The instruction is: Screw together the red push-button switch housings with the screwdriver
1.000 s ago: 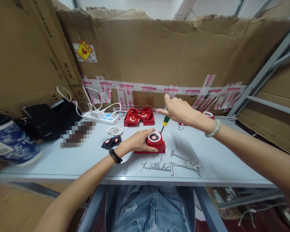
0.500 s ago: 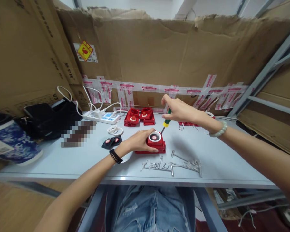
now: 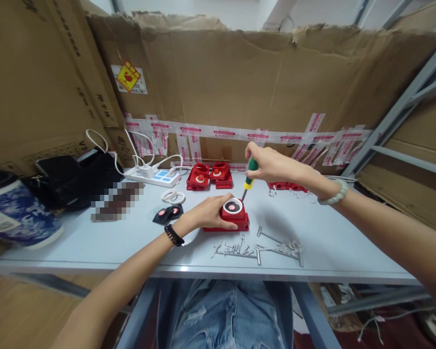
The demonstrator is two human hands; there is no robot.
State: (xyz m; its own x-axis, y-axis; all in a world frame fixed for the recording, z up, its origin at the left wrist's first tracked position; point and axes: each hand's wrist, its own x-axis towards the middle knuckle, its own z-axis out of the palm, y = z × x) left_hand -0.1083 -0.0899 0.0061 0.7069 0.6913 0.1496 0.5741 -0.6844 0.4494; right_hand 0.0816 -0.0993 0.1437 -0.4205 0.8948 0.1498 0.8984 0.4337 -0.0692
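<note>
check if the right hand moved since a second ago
Yes. The right hand closed round the screwdriver handle, and its wrist swung right, away from the red housing held by the left hand.

The pale grey table [image 3: 330,242] carries a red housing [image 3: 240,222], red spares [image 3: 210,175] behind, a power strip [image 3: 156,177], seemingly loose metal pins [image 3: 261,249].

glossy red plastic housing [image 3: 228,219] on a smooth matt worktop [image 3: 327,242]; bare metal screws [image 3: 256,249] at 5 o'clock; rough torn cardboard wall [image 3: 240,82] behind.
</note>
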